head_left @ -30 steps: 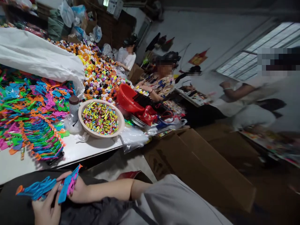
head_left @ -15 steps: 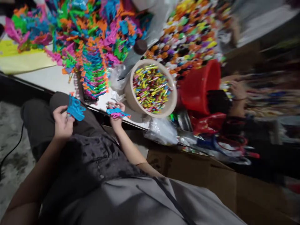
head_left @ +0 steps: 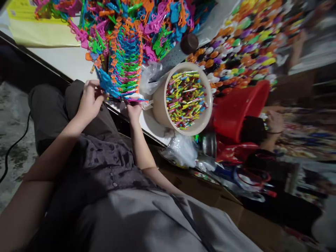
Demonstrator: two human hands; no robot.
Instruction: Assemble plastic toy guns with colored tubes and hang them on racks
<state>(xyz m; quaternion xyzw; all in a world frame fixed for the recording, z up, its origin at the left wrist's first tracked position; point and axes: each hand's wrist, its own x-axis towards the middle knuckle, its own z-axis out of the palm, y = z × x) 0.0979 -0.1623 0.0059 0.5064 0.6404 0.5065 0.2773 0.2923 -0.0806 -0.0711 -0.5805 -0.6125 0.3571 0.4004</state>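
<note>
My left hand (head_left: 90, 99) grips a blue plastic toy gun (head_left: 107, 83) with an orange tip between thumb and fingers. My right hand (head_left: 134, 110) is closed on a pink and blue toy gun (head_left: 135, 100), seen nearly edge-on; its fingers are partly hidden. Both hands are at the table's front edge, just before a neat row of stacked toy guns (head_left: 127, 66) in orange, blue, green and pink. Behind the row lies a heap of loose toy guns (head_left: 160, 21) in the same colours.
Right of my right hand stands a cream bucket (head_left: 157, 105) of small colourful sticks. Beyond it are a red bucket (head_left: 228, 108), a co-worker's hand (head_left: 275, 120) and a pile of small mixed-colour pieces (head_left: 244, 52). A clear plastic bag (head_left: 182, 148) lies at the edge.
Both hands have moved forward, from over my lap to the front of the stacked row, each still holding its toy gun. The view has shifted too.
</note>
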